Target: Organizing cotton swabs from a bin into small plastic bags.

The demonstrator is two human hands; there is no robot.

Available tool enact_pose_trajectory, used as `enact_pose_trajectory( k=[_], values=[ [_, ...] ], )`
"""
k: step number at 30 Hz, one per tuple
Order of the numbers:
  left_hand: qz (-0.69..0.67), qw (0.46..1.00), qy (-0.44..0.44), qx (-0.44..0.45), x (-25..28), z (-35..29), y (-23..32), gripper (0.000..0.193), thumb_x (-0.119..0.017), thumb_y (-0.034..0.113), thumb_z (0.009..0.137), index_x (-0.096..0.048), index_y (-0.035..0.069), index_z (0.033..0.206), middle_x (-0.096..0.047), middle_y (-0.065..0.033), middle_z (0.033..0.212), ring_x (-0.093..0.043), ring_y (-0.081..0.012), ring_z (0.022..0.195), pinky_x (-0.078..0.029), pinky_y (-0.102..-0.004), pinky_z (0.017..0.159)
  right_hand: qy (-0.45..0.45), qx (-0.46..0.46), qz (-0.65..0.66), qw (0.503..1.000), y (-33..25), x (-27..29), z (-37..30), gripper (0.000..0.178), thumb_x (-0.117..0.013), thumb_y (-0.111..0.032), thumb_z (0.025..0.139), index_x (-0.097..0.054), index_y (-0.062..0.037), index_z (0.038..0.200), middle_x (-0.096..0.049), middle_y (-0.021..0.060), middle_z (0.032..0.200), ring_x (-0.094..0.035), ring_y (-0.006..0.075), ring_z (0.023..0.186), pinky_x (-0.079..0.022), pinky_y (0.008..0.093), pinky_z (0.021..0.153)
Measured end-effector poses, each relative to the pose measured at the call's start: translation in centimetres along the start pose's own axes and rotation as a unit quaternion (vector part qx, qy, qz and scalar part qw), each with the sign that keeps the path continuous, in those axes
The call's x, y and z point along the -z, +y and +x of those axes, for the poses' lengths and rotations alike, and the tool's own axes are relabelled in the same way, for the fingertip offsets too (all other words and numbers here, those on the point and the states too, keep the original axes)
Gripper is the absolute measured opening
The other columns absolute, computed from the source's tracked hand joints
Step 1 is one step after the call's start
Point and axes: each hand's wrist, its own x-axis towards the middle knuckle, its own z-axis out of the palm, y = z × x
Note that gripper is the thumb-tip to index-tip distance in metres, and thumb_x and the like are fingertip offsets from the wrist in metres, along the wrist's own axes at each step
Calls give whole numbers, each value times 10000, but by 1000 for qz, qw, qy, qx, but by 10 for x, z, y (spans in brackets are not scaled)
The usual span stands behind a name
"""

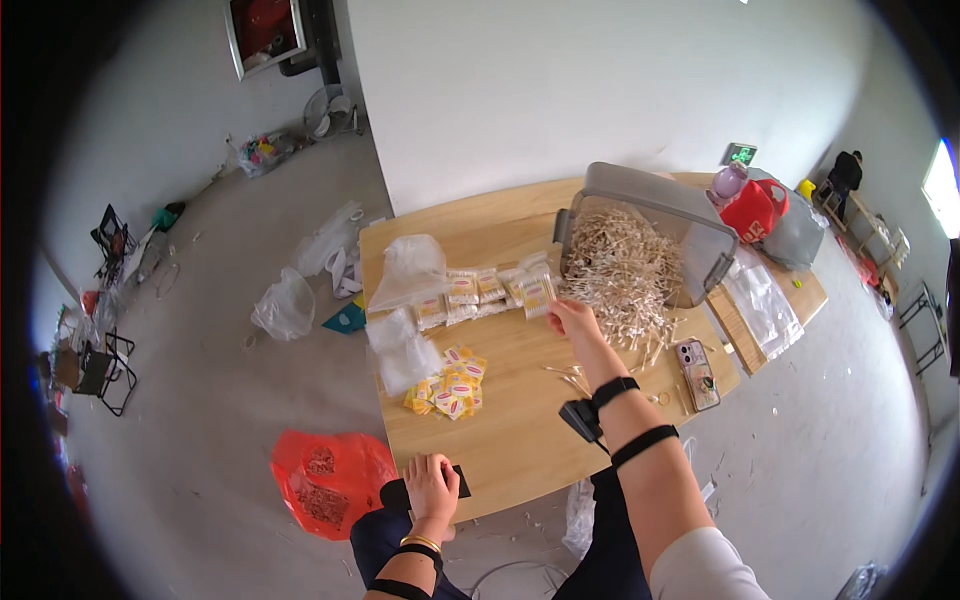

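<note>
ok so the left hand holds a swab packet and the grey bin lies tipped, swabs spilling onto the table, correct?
No, the head view shows the right hand holding a swab packet, not the left hand; the grey bin does lie tipped, swabs spilling onto the table.

Lighting even and adequate; strong fisheye distortion toward the rim.
Daylight glares white at a window [942, 190], well beyond the table's [530, 445] right end. The wall [560, 100] behind the table's far edge is pale and bright; shading on the floor [230, 390] is soft. Clear bags [413, 270] at the far left corner and packets of swabs [537, 296] show pale sheen. The table's near edge bows outward. Black vignetting fills the corners; distant clutter [105, 360] reads soft.
</note>
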Motion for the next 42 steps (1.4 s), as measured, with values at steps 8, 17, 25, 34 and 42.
enact_pose_trajectory(
  k=[8,17,25,34,42],
  values=[
    [-17,1000,1,-10,-9,6,3,141,-643,134,807,-534,131,897,-555,-74,881,-556,-308,852,-409,-445,752,277,310,-365,833,43,-50,54,181,-718,-195,858,-711,-15,873,-682,106,791,-633,317,783,-506,413,714],
    [-17,1000,-1,7,-12,2,-5,189,-669,138,785,-518,139,899,-543,-61,859,-559,-287,834,-407,-433,740,-127,417,-404,804,56,-215,-61,198,-751,-169,780,-702,-93,957,-660,69,1014,-568,290,1070,-458,407,910],
    [-11,1000,-9,8,-10,2,-1,183,-667,171,808,-519,135,910,-558,-58,863,-571,-271,836,-421,-421,748,-126,380,-633,662,81,-242,-56,270,-767,-240,783,-704,-140,1025,-678,-21,1101,-542,227,1138,-400,392,967],
    [-42,999,18,5,-4,-1,-3,169,-661,149,790,-527,128,890,-553,-71,847,-566,-294,823,-419,-437,734,-46,508,-397,763,26,-217,-97,21,-722,-151,799,-740,-149,809,-707,-3,796,-618,232,906,-426,380,865],
    [-92,994,46,20,-7,5,0,115,-658,147,809,-575,127,885,-601,-47,842,-595,-272,823,-425,-431,769,22,469,-406,784,-5,-183,-113,29,-722,-130,822,-748,-124,833,-711,23,829,-621,258,880,-464,394,807]
  ],
)
